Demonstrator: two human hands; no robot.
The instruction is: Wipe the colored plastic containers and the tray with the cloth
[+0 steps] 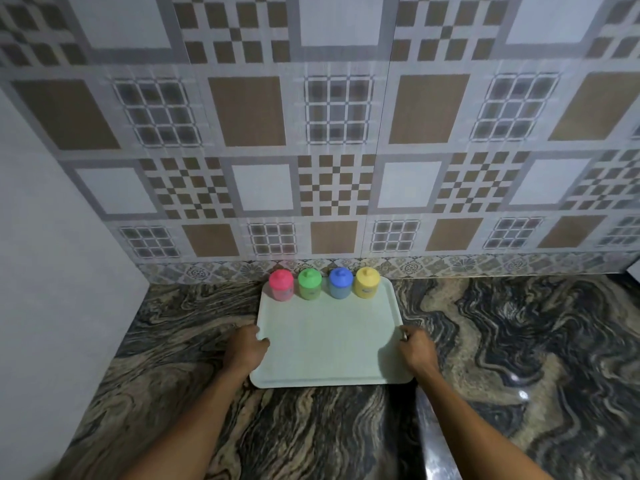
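Note:
A pale green tray (329,341) lies on the marble counter. Along its far edge stand a pink container (281,285), a green container (309,284), a blue container (340,283) and a yellow container (367,282), all upright with lids on. My left hand (246,348) grips the tray's left rim, thumb over the edge. My right hand (415,349) grips the right rim. No cloth is in view.
The dark swirled marble counter (519,341) stretches wide to the right and towards me. A patterned tiled wall (332,133) rises just behind the containers. A plain white wall (52,271) closes the left side.

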